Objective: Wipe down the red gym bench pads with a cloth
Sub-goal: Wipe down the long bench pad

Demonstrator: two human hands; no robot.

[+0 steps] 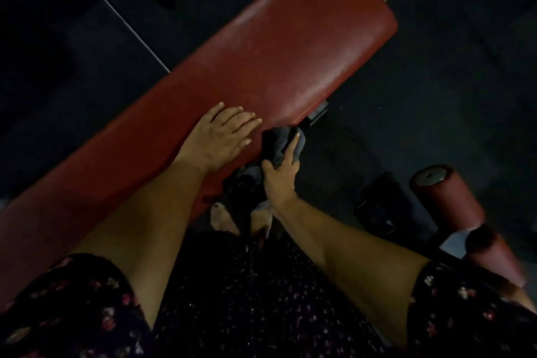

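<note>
A long red bench pad (276,46) runs diagonally from the lower left to the upper right of the head view. My left hand (222,132) lies flat on the pad near its near edge, fingers straight and spread. Just to its right, my right hand (280,176) grips a dark grey cloth (277,141), bunched against the side edge of the pad. Part of the cloth is hidden under my fingers.
A red roller pad (453,206) with a metal end cap lies at the right, with black frame parts (383,206) beside it. A black bracket (318,112) sticks out under the pad's edge. My bare feet (220,218) stand on the dark rubber floor (436,67).
</note>
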